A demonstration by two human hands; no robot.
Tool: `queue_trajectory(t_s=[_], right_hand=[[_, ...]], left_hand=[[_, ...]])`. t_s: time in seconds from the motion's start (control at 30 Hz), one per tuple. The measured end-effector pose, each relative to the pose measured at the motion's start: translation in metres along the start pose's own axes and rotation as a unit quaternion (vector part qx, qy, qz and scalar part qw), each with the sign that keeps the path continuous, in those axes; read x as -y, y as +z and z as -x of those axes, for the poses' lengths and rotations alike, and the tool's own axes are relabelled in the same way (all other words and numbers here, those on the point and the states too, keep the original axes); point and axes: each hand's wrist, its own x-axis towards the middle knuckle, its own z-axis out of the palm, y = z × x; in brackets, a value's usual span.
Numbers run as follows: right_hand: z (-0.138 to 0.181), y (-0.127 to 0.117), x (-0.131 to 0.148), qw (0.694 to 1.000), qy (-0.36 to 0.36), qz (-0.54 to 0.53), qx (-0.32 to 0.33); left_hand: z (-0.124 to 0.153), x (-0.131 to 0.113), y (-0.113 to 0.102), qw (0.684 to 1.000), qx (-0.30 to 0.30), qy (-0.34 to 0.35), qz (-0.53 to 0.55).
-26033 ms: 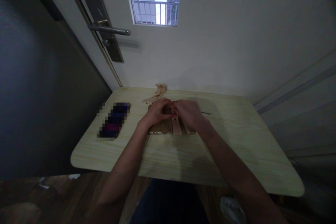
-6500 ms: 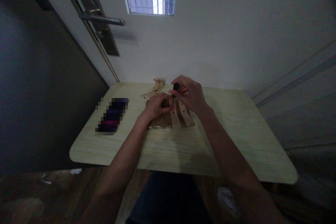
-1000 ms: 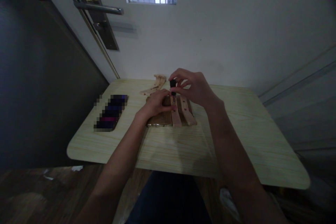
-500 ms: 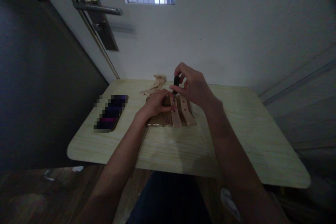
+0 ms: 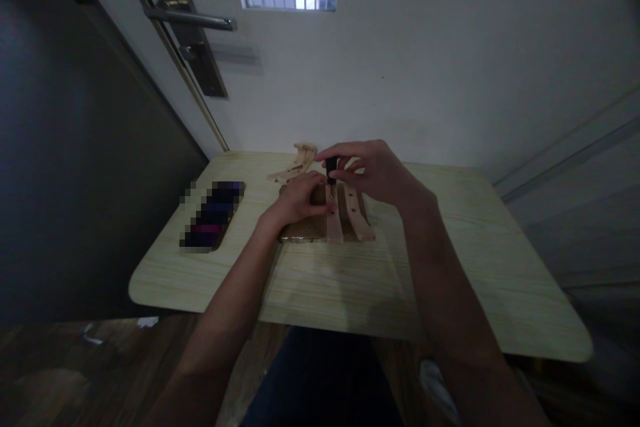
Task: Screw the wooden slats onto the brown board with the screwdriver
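My right hand (image 5: 373,172) holds a small black-handled screwdriver (image 5: 331,169) near upright, with fingers and thumb about its handle. Its thin metal shaft points down at a pale wooden strip (image 5: 335,228) with holes in it. Thumb and fingers of my left hand (image 5: 299,200) press that strip from its left side, steadying it on a brown board (image 5: 303,229) with a shiny edge. A second holed wooden strip (image 5: 356,213) lies on the board's right part. Any screw under the shaft tip is too small to make out.
Behind my left hand, more pale wooden pieces (image 5: 299,163) lie on the light wood-grain table (image 5: 465,247). A phone (image 5: 213,217), partly pixelated, rests at left. Beyond the table's back edge stands a white door (image 5: 425,67) with a metal handle (image 5: 195,19).
My right hand has come down a little, its fingers now stretched and re-placed around the screwdriver's handle. The screwdriver stands more upright. My left hand stays at the strip.
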Motion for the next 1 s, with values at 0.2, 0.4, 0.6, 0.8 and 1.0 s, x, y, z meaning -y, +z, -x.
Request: queue_trajectory(t_s=[0.2,0.4,0.6,0.8,1.0], right_hand=[[-0.001,0.002,-0.002,1.0,-0.002,0.002,0.0],[0.0,-0.001,-0.004,1.0,0.009,0.002,-0.008],[-0.001,0.001,-0.006,1.0,0.017,-0.009,-0.01],[0.0,-0.001,-0.002,1.0,0.021,-0.002,-0.008],[-0.001,0.0,-0.005,1.0,0.018,0.003,-0.008]], left_hand=[[0.001,-0.002,-0.005,0.999,0.021,0.029,0.01],[0.005,-0.005,-0.015,0.997,0.053,0.051,0.012],[0.006,-0.012,-0.022,0.992,0.101,0.025,0.066],[0.005,-0.011,-0.018,0.993,0.103,0.011,0.058],[0.005,-0.007,-0.01,0.992,0.12,-0.009,0.021]])
